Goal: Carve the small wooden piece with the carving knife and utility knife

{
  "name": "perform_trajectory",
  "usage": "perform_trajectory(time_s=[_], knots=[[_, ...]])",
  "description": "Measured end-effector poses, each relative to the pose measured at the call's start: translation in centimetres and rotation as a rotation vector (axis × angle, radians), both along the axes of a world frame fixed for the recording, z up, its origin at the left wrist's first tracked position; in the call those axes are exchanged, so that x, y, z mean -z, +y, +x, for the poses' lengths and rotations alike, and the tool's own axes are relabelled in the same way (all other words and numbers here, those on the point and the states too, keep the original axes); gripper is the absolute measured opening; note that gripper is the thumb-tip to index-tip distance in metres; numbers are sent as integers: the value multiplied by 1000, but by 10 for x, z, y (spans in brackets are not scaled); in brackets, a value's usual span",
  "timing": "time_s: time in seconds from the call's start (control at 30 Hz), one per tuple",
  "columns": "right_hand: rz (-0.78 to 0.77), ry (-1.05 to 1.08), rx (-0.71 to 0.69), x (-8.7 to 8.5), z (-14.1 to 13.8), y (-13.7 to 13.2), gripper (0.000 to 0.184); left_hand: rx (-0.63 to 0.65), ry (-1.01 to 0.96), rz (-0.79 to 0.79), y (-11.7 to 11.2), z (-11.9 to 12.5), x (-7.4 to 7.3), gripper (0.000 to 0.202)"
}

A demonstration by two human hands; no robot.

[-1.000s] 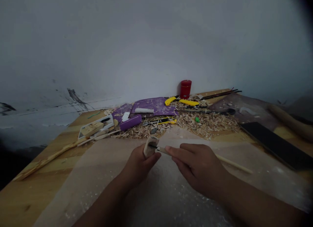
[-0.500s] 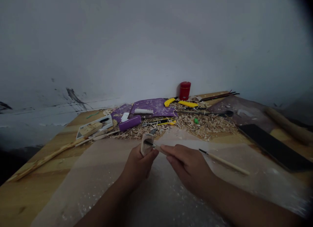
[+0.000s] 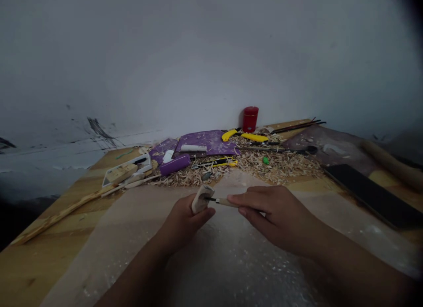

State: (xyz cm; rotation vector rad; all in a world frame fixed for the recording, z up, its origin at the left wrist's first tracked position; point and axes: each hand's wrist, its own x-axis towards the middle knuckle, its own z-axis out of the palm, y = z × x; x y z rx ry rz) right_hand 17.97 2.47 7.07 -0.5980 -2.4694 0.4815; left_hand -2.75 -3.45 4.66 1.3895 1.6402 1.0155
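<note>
A small pale wood piece (image 3: 199, 202) with a hollow in its face is gripped in my left hand (image 3: 185, 221), thumb along its lower edge. My right hand (image 3: 271, 214) is closed around the wooden handle of a carving tool (image 3: 228, 202). The tool's thin dark metal tip points left and reaches into the hollow; its very end is hidden there. Both hands are above a translucent plastic sheet (image 3: 132, 227) on the wooden table (image 3: 66, 249).
Wood shavings (image 3: 284, 166) lie behind my hands, with a yellow utility knife (image 3: 218, 162), a purple roll (image 3: 175, 165) and a green bit (image 3: 265, 160) among them. A red canister (image 3: 250, 119) stands by the wall. At right lies a dark flat block (image 3: 373, 194); at left, a long stick (image 3: 59, 216).
My right hand has shifted right and slightly up, with the tool now more level. The wood piece has tilted to the right. My right arm now covers the thin rod on the sheet.
</note>
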Motion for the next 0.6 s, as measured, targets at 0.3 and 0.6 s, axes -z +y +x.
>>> perform_trajectory(time_s=[0.3, 0.6], knots=[[-34, 73, 9, 9, -10, -8, 30, -57, 123, 8, -1, 4, 0, 19], [182, 7, 91, 19, -17, -17, 35, -124, 50, -19, 1, 4, 3, 21]])
